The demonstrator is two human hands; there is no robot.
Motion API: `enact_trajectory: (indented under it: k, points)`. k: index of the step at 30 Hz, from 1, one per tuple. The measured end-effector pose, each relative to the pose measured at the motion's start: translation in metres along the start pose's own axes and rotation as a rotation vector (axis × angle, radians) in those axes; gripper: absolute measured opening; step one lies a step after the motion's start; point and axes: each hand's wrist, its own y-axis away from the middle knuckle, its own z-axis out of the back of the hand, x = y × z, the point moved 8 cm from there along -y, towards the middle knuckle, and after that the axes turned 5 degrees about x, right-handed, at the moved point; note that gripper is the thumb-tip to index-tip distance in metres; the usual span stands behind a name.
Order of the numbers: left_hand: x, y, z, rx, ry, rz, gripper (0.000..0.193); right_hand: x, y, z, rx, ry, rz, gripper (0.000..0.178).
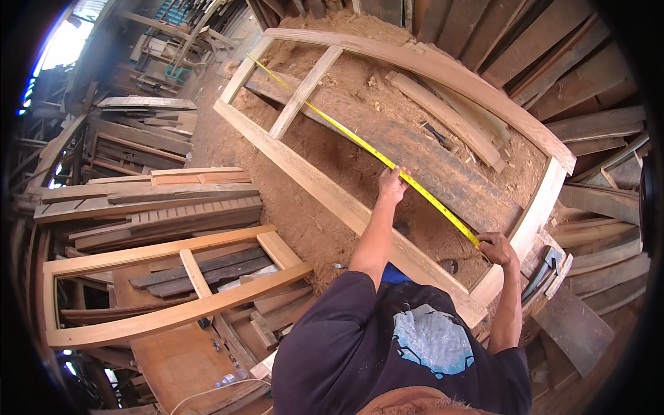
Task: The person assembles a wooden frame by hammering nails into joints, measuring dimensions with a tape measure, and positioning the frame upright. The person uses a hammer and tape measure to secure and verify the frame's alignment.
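Note:
A yellow tape measure (346,131) runs lengthwise across a large pale wooden frame (304,174), from its far-left end to its near-right end. The frame has one curved long rail (443,67) and a crossbar (289,117) that the tape passes over. My left hand (393,185) pinches the tape partway along. At the tape's near-right end, beside the frame's end piece (543,200), my right hand (498,249) is closed round the tape; its fingers hide whatever else it holds. A dark, worn plank (449,183) lies beneath the tape.
Loose wood pieces (449,117) and a dark tool (436,133) lie amid sawdust within the frame's outline. A smaller wooden frame (180,315) rests on stacked lumber at left. Boards (546,62) lean along the right. Another dark tool (543,273) is by my right forearm.

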Motion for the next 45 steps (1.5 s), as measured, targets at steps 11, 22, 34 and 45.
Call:
enact_trajectory:
  k: [11,22,34,45]
  points:
    - [-0.035,-0.026,-0.034,0.026,-0.138,-0.033,0.028,0.016,-0.023,-0.002,-0.165,0.029,0.187,0.042]
    - [0.030,-0.038,-0.079,0.150,-0.166,0.108,0.021,-0.021,0.005,0.059,-0.334,0.129,0.125,0.040]
    - [0.133,-0.041,-0.077,0.253,-1.533,-0.161,0.070,-0.045,0.012,0.143,-0.586,0.322,0.041,0.038]
    - [0.219,0.018,-0.137,0.197,-2.337,0.516,0.123,-0.215,0.021,0.260,-0.878,0.380,-0.267,0.049]
